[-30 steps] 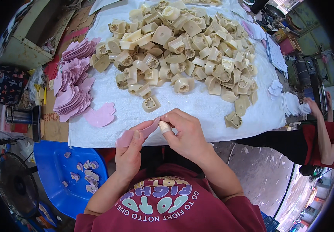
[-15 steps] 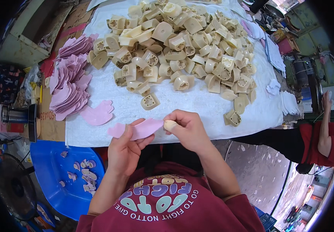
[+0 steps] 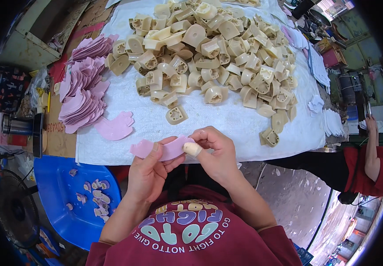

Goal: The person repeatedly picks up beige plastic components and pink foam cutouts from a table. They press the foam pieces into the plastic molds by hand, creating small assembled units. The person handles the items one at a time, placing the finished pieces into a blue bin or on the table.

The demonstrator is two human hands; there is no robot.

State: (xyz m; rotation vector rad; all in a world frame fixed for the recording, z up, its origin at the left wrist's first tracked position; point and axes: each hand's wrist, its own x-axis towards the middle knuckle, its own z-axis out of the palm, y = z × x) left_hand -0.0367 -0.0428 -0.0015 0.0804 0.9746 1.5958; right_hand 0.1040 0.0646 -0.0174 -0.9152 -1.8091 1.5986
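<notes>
Head view: pink piece [image 3: 170,150] just L of & below frame ctr, btwn hands. L hand [image 3: 148,167] part-curled, thumb over, fingers under it; R hand [image 3: 216,153] pinches its rt end. Prob. best: light L support, no creases, R pinch near edge.

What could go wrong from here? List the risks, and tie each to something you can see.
1. The thin pink cut-out could crease if the left hand and the right hand, both gripping it, pull or bend unevenly.
2. The tan thumb covering on the right hand might slip or dull the feel at the cut-out's end.
3. The stacked pink cut-outs lie fanned and uneven, so a knock could make some slide.
</notes>
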